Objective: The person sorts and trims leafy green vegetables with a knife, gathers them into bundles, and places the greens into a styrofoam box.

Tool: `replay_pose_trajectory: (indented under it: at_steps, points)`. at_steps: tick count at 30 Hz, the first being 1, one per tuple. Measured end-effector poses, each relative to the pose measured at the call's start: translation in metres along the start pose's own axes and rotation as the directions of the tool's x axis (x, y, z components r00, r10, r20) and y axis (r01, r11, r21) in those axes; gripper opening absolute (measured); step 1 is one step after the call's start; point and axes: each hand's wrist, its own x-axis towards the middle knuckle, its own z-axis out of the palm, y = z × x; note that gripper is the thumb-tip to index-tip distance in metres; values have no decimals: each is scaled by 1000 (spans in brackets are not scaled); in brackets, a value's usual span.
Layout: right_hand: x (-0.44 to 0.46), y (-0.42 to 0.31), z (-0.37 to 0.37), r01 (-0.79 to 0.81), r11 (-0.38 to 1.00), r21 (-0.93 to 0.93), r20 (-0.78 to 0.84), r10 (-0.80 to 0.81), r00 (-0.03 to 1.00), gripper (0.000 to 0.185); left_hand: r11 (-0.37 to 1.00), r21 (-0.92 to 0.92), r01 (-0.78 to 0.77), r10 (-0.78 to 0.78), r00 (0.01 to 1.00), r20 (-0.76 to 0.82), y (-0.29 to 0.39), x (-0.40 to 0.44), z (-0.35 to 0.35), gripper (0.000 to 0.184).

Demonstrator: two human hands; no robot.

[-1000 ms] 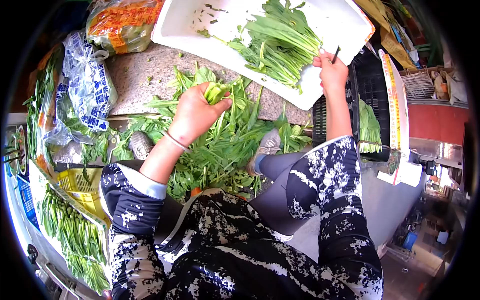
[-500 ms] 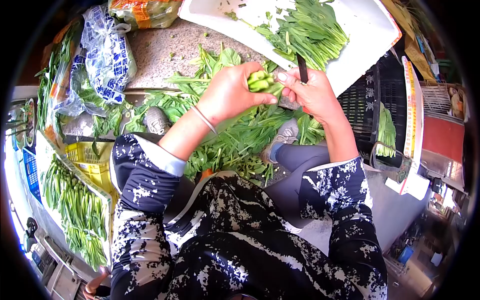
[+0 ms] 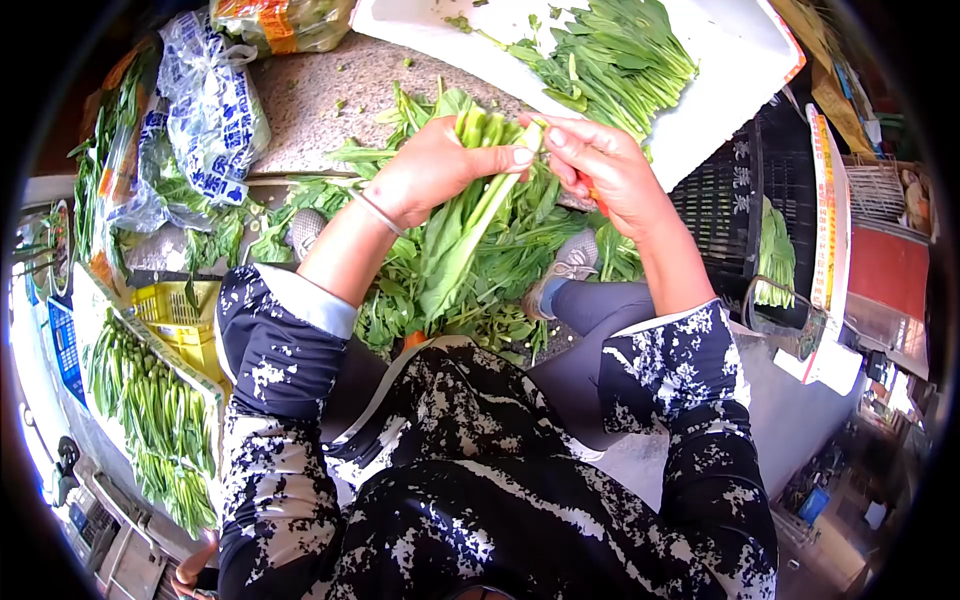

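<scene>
My left hand is closed round a bunch of leafy greens. Their cut stem ends point up past my thumb, and the leaves hang down towards my lap. My right hand is closed, with thumb and fingertips pinching at the end of one pale stem beside the bunch. A bit of orange handle from a knife shows under the right palm; its blade cannot be made out now. Loose greens lie heaped on the ground below both hands, between my shoes.
Ahead, a white foam box holds a pile of trimmed greens. A black crate stands at the right. Plastic bags lie at upper left. A yellow crate and a box of stacked greens stand at the left.
The bunch has turned so its leaves now hang towards me. Both hands have shifted slightly left. The dark blade that stood up from my right hand no longer shows.
</scene>
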Motion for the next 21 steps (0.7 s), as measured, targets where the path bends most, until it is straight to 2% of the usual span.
replay_pose_trajectory:
  at_steps: [2, 3, 6, 8, 9, 11, 12, 13, 14, 15, 16, 17, 19, 21]
  points:
    - [0, 2, 1, 5, 1000, 17, -46, -5, 999, 34, 998, -62, 5, -5, 1000, 10, 1, -1, 1, 28]
    - [1, 3, 2, 37, 999, 33, -34, -36, 999, 34, 999, -45, -15, 17, 999, 34, -1, 1, -1, 31]
    - [2, 10, -8, -14, 995, 102, 14, 13, 1000, 34, 992, -119, 35, -30, 998, 50, -2, 0, -3, 29]
    - [9, 24, -22, -166, 953, 253, 140, 134, 981, 33, 995, -103, -19, 30, 994, 107, 2, -4, -5, 31]
    - [14, 32, -32, -244, 947, 210, 193, 205, 960, 31, 992, -120, -29, 44, 991, 123, 6, -7, -5, 32]
    - [21, 31, -49, -221, 948, -229, 15, 230, 973, 35, 990, -142, -17, 30, 995, 90, 9, -9, -6, 31]
    - [28, 33, -60, -214, 854, -475, -180, 144, 973, 43, 984, -176, 14, 0, 997, 82, 7, -9, -7, 31]
    - [41, 51, -84, -232, 787, -572, -348, 24, 937, 47, 977, -208, 47, -32, 997, 74, 7, -9, -7, 31]
    - [51, 68, -125, -380, 670, -638, -623, -160, 766, 40, 970, -237, 59, -50, 998, 44, 12, -11, -1, 30]
    - [51, 73, -143, -494, 505, -708, -650, -191, 736, 35, 971, -233, 56, -47, 998, 45, 11, -11, -2, 30]
    - [51, 79, -151, -595, 406, -694, -697, -174, 696, 31, 970, -240, 48, -44, 999, 21, 8, -9, -4, 30]
    - [52, 87, -155, -595, 408, -692, -700, -178, 692, 31, 968, -247, 41, -42, 999, 0, 6, -8, -5, 31]
    - [52, 97, -159, -584, 435, -685, -675, -79, 733, 31, 969, -244, 39, -47, 999, -27, 6, -8, -7, 29]
    - [57, 103, -165, -611, 440, -658, -712, -99, 695, 28, 976, -216, -37, 26, 998, -53, 3, -6, -10, 31]
